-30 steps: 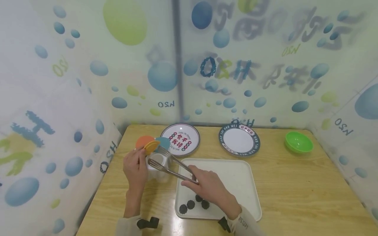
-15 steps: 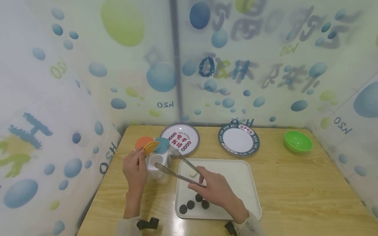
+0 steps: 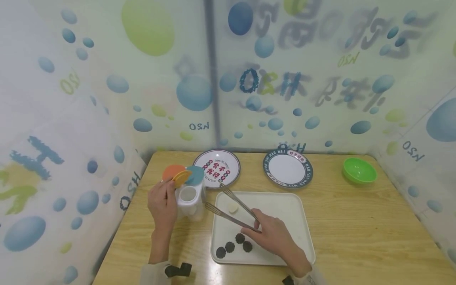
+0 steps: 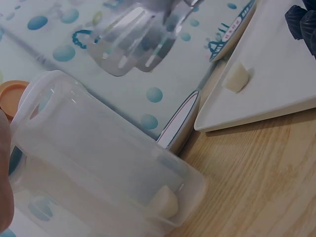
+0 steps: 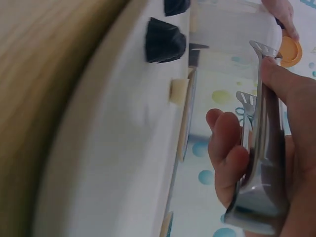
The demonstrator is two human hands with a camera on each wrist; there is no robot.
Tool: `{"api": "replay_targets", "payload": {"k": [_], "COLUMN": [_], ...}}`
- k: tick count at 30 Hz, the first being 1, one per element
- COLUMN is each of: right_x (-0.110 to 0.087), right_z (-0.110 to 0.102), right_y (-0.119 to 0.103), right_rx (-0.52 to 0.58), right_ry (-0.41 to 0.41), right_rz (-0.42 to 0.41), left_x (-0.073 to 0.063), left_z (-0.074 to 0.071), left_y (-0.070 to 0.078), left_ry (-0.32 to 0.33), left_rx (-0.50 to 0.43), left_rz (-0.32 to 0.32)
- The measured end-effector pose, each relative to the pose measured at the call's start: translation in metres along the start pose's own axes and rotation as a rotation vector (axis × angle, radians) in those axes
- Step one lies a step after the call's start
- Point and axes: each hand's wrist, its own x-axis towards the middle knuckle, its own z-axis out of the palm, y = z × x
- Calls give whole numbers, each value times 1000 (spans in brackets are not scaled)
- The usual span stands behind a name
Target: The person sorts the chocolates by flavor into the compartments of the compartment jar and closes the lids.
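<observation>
My left hand (image 3: 162, 202) pinches the raised yellow lid (image 3: 181, 179) of a translucent container (image 3: 190, 209), leaving that compartment uncovered. Orange (image 3: 173, 171) and blue (image 3: 193, 175) lids cover compartments behind it. A pale chunk (image 4: 165, 202) lies at the container's bottom in the left wrist view. My right hand (image 3: 272, 233) grips metal tongs (image 3: 231, 218), their arms spread with nothing between the tips. They hang over the white tray's (image 3: 274, 206) left side, near another pale chunk (image 3: 233, 207). Several dark ridged pieces (image 3: 230, 247) lie at the tray's front left.
Behind the tray stand a plate with red lettering (image 3: 218, 155) and a plate with a dark patterned rim (image 3: 287, 168). A green bowl (image 3: 360, 171) sits at the back right. Walls printed with bubbles enclose the wooden table (image 3: 356, 229) on the sides and back.
My right hand has drawn the tongs right and toward me, away from the container's opening and over the tray. The pale chunk on the tray is now uncovered. My left hand keeps the lid raised.
</observation>
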Motion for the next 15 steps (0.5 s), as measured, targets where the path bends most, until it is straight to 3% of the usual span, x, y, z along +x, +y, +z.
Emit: {"api": "replay_targets", "payload": {"k": [9,15], "right_x": [-8,-12], "right_z": [9,11], "right_y": [23,32], "right_rx": [-80,-113], "right_ry": [-16,2], "right_rz": [126,137], "left_x": [0,-2], "left_z": [0,0], "left_y": [-1,-3], "left_ry": [-5,-10], "left_rx": [-26,-12], "left_rz": [3,-1]}}
